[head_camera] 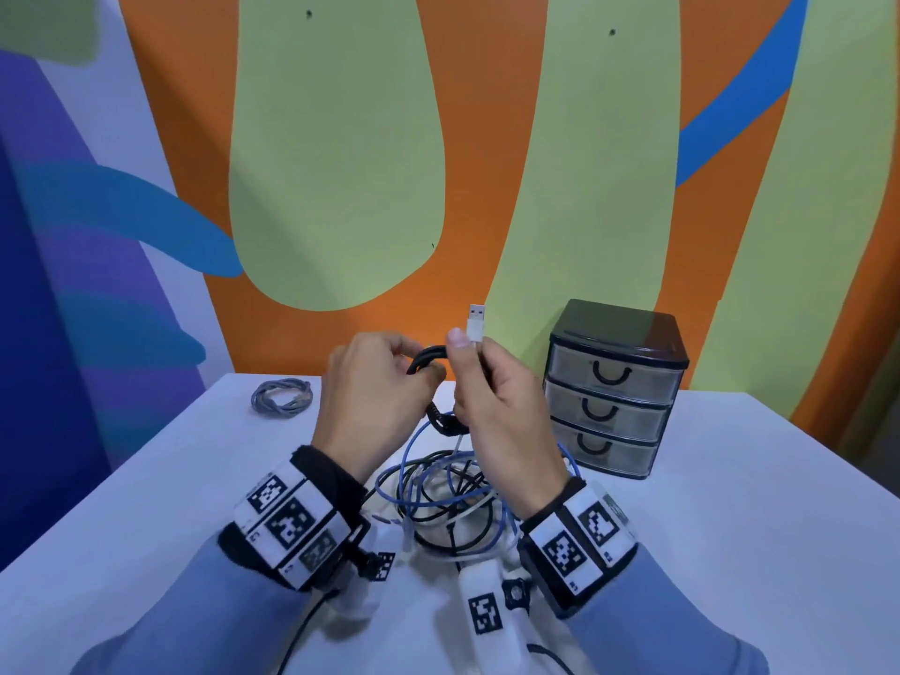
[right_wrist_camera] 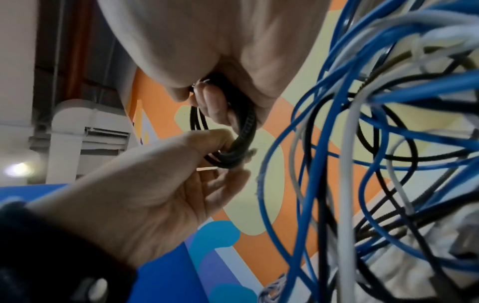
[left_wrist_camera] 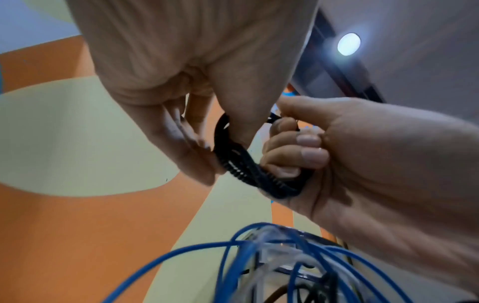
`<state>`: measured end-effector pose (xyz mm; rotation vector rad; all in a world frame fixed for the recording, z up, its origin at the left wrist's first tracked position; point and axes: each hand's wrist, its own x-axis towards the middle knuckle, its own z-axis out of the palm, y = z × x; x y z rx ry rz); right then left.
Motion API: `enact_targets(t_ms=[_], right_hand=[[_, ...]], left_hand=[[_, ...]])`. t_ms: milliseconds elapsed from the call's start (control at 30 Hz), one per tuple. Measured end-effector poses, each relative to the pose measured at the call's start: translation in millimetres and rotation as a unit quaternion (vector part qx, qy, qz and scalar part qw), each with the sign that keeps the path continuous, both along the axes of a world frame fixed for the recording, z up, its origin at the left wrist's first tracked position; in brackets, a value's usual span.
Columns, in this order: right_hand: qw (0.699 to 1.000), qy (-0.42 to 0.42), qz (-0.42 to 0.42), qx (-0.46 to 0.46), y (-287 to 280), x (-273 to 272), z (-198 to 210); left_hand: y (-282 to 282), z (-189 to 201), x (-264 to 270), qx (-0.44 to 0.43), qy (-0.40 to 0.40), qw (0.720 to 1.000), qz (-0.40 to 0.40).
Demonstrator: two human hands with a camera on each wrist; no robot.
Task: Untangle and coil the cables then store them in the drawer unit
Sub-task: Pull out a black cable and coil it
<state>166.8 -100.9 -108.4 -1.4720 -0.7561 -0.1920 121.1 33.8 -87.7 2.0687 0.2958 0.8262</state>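
Note:
Above the table both hands hold a small black cable coil (head_camera: 440, 421). My left hand (head_camera: 414, 363) pinches its upper loop (left_wrist_camera: 241, 164) between thumb and fingers. My right hand (head_camera: 466, 344) has its lower fingers (left_wrist_camera: 293, 155) curled round the same coil (right_wrist_camera: 243, 139). Its thumb and forefinger pinch a white USB plug (head_camera: 476, 324) that points up. Below the hands a tangle of blue, white and black cables (head_camera: 448, 489) lies on the white table (head_camera: 730, 504). The black drawer unit (head_camera: 616, 387) stands at the back right with all three drawers closed.
A coiled grey cable (head_camera: 281, 396) lies at the table's back left. A painted wall (head_camera: 341, 187) rises right behind the table. Blue and white strands of the tangle (right_wrist_camera: 376, 164) hang close to my right wrist.

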Motion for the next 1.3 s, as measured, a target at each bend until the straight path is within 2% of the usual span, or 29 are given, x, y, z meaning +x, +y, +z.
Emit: enact_targets(t_ms=[67,133,200,333,533,633,767,900,1000,1067,1100,1200,1300], right_hand=[[0.997,0.042,0.047,0.037,0.1,2.5,1.6],[0.988,0.097,0.095,0.08,2.1,2.9,1.8],[0.976,0.142,0.118,0.117,5.1,4.5,0.2],[0.948,0.215,0.166,0.167,1.5,11.7,0.8],[0.93,0.242,0.223,0.161,2.7,4.3,2.4],[0.927,0.247,0.237,0.151,0.9,4.3,2.4],[0.91,0.252,0.281,0.172,-2.5,1.8,4.4],[0.902,0.263,0.265,0.217,-0.7,3.3,6.1],[0.873,0.303,0.26,0.281,1.8,8.8,6.7],[0.846,0.337,0.269,0.313,2.1,11.8,5.9],[0.845,0.343,0.266,0.314,1.8,13.4,5.1],[0.872,0.34,0.217,0.278,2.0,16.0,2.3],[0.909,0.312,0.144,0.236,3.4,18.0,0.9]], left_hand=[[1.5,3.5,2.6,0.007,0.037,0.999,-0.003],[3.1,6.2,4.2,-0.11,0.085,0.986,-0.089],[6.8,10.1,-1.8,-0.237,0.124,0.945,-0.186],[23.9,15.1,-15.0,-0.418,0.102,0.853,-0.294],[25.8,10.6,-14.0,-0.487,0.11,0.801,-0.329],[28.1,10.0,-15.6,-0.506,0.113,0.789,-0.328],[29.6,5.8,-12.3,-0.546,0.059,0.796,-0.255],[30.9,-1.7,-6.8,-0.59,-0.042,0.788,-0.173],[26.6,-5.7,-2.9,-0.575,-0.096,0.798,-0.152],[23.1,-6.5,-2.2,-0.544,-0.113,0.817,-0.153],[21.6,-6.7,-2.6,-0.523,-0.116,0.83,-0.155],[15.4,-5.7,-6.7,-0.422,-0.125,0.883,-0.164],[10.4,-4.0,-10.9,-0.28,-0.128,0.932,-0.19]])
